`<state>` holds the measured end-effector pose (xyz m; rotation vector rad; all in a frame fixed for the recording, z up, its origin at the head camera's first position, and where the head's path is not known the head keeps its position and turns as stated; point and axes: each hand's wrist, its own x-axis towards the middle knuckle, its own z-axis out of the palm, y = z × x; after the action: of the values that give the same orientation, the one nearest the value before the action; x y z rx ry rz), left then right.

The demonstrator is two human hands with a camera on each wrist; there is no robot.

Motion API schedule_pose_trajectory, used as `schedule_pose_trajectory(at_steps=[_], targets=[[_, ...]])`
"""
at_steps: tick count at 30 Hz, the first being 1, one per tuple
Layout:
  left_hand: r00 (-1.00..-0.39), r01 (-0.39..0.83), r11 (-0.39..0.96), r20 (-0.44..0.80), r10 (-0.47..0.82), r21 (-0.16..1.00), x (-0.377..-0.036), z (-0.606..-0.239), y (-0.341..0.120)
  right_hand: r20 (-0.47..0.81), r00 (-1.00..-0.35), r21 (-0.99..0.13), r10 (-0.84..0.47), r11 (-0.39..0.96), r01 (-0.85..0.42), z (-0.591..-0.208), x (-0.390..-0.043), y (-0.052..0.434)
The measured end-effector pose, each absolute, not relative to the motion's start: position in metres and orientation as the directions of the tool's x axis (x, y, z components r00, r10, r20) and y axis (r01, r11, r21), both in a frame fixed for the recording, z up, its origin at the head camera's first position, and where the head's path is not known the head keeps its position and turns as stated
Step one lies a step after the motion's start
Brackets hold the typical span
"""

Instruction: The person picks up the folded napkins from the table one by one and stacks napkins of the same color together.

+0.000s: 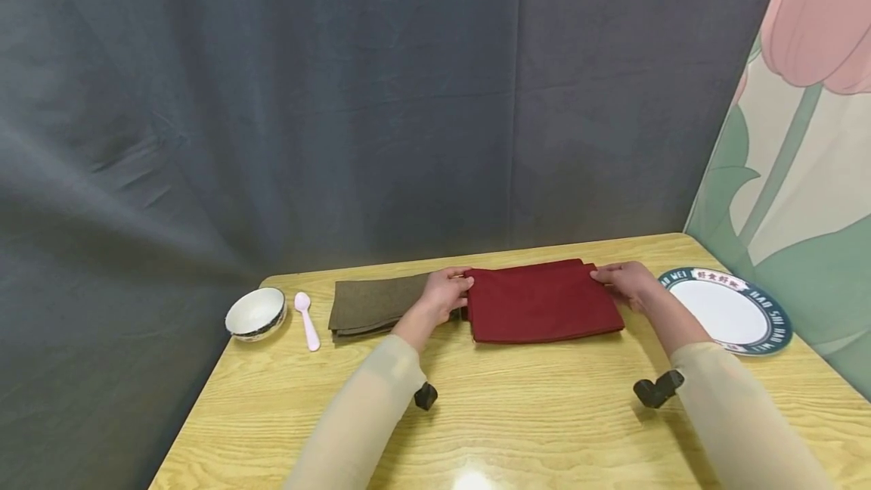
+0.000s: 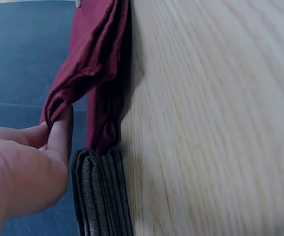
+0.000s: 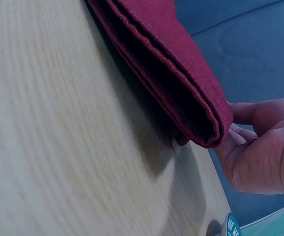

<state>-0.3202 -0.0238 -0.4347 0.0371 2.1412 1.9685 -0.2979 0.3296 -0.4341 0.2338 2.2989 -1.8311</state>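
Folded dark-red cloth (image 1: 544, 302) lies mid-table on the pale wooden table (image 1: 531, 414), between the two hands; its near edge rests flat, its far corners are raised off the wood.

Left hand (image 1: 445, 292) pinches the cloth's left far corner, fingers and thumb curled onto the layers; the left wrist view shows the red layers (image 2: 90, 59) bunched over a fingertip, the lower folds sagging loose below it.

Right hand (image 1: 626, 280) grips the right far corner; the right wrist view shows the stacked red edges (image 3: 181, 73) held against the thumb (image 3: 260, 115), layers slightly gaping.

Folded olive-brown cloth (image 1: 374, 305) lies just left of the red one, touching or almost touching it at the left hand; white round plate with dark-teal lettered rim (image 1: 731, 312) sits close to the right wrist; small white bowl (image 1: 255, 313) and pale pink plastic spoon (image 1: 306, 320) lie well apart at the far left.

Risks, as judged: the pinch may hold only the upper layers, so the lower folds could slip and the fold come undone; uneven pull between the hands could skew the edges; the left hand could drag the olive-brown cloth along; the right forearm could nudge the plate.
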Motion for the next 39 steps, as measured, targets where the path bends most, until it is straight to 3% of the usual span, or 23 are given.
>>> schedule_pose_trajectory(at_steps=[20,31,39], targets=[[-0.968,-0.189,0.074,-0.198,0.154,0.979,-0.333,-0.437,-0.015,-0.265,-0.964,-0.937,0.022,0.228,0.263,-0.441,-0.316,0.335],[-0.971,-0.195,0.054,-0.201,0.128,0.979,-0.335,-0.438,-0.011,-0.22,-0.973,-0.938,0.074,0.259,0.232,-0.443,-0.325,0.337],[-0.979,-0.149,-0.007,-0.146,0.145,0.989,-0.336,-0.435,-0.016,-0.119,-0.986,-0.932,0.115,0.329,0.151,-0.441,-0.318,0.336]])
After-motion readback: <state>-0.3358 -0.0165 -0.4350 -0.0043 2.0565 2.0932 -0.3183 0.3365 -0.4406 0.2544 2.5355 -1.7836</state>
